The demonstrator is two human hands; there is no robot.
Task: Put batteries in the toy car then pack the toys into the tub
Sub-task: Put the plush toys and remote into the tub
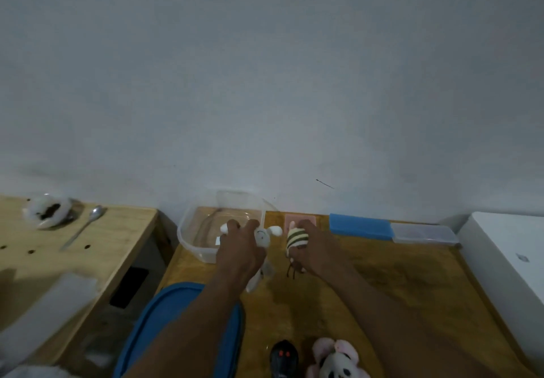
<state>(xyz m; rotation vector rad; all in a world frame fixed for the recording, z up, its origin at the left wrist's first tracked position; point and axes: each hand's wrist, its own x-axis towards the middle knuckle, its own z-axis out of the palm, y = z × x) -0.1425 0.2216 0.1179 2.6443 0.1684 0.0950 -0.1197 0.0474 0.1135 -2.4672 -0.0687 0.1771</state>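
Packing seems barely begun: the left hand (pixel 240 249) has its grip round a white plush (pixel 262 237) at the clear tub (pixel 185 239), the right hand (pixel 316 248) grips a striped bee (pixel 296 238) beside it, while the toy car (pixel 284 358) and panda plush (pixel 338 364) wait on the bench (pixel 388 277).

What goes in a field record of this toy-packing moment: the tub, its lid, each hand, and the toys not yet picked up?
tub: clear plastic, lid off
lid: blue, lying nearer the person
left hand: grips a white plush toy at the tub's near right edge
right hand: grips a striped bee plush, just right of the tub
waiting toys: black toy car and panda plush, nearest the person
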